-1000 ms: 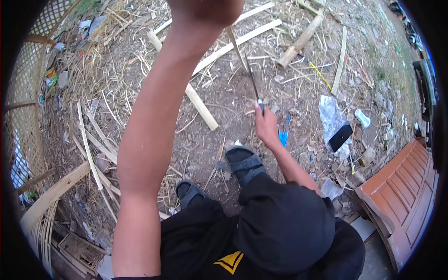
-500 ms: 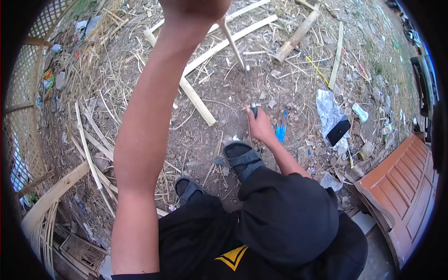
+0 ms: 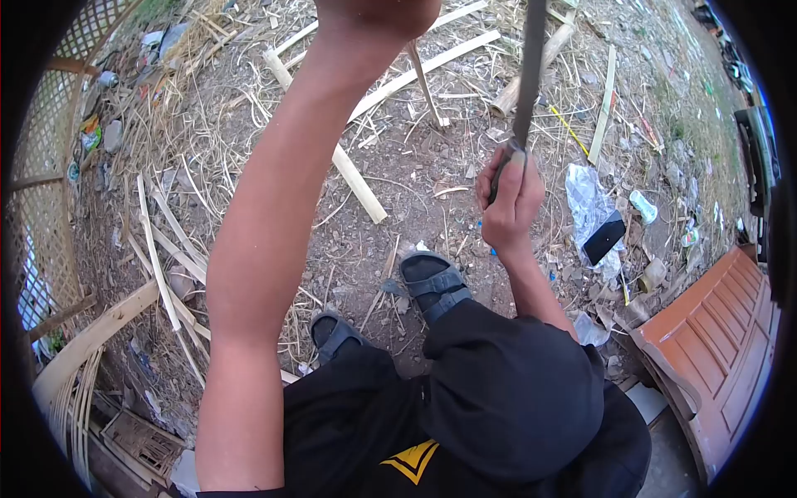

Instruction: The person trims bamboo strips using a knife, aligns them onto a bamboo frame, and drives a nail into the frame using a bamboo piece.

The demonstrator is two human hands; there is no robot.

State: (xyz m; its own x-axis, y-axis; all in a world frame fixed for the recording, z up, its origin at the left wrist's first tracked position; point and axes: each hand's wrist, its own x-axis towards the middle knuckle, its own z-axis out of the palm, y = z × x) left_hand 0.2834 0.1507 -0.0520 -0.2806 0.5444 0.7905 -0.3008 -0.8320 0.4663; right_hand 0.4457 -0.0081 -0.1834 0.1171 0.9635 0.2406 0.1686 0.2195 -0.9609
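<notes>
My left hand (image 3: 378, 15) is at the top edge, partly cut off, with its fingers mostly out of sight. From beneath it a thin wooden strip (image 3: 425, 83), seemingly gripped there, slants down, and its lower end is pale. In my right hand (image 3: 513, 195) is a long-bladed knife, fingers wrapped round the dark handle. The knife blade (image 3: 530, 75) points up, to the right of the strip and apart from it. A small pale sliver (image 3: 451, 190) lies on the ground left of my right hand. Bits of something blue show behind that wrist.
Pale split slats (image 3: 359, 187) and a round log (image 3: 531, 70) lie ahead among shavings. On the right are a phone (image 3: 603, 238) on clear plastic, a white tube (image 3: 642, 207) and a brown panelled door (image 3: 706, 324). Lattice fencing (image 3: 41, 166) borders the left. My sandalled feet (image 3: 436, 282) are below.
My right hand has risen and moved right, bringing the knife blade upright, away from the strip's lower end. My left hand and the strip have shifted slightly right.
</notes>
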